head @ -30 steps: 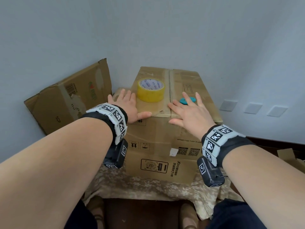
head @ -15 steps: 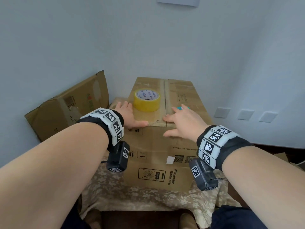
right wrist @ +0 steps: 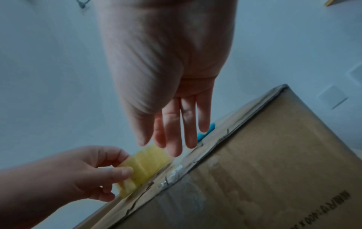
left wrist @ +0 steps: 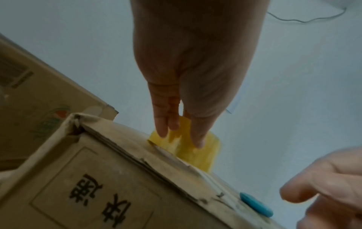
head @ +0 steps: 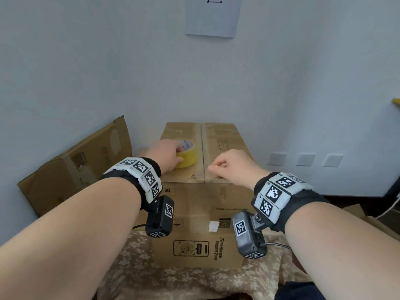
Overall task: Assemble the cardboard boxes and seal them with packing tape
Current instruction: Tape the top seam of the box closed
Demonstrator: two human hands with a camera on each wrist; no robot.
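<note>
Tape [head: 186,155]: sits on my box [head: 225,146], left of the seam.
Left hand [head: 165,155]: my fingers curl around the tape.
Right hand [head: 232,164]: above the box, loosely curled, holding nothing.
Blue piece [left wrist: 255,204]: near my right fingers.

Both forearms are bare. Each wrist wears a black fabric band [head: 149,167] wrapped with white panels printed with black square codes. A small black camera box [head: 159,216] hangs under each wrist, also code-marked; a thin cable trails from each.
</note>
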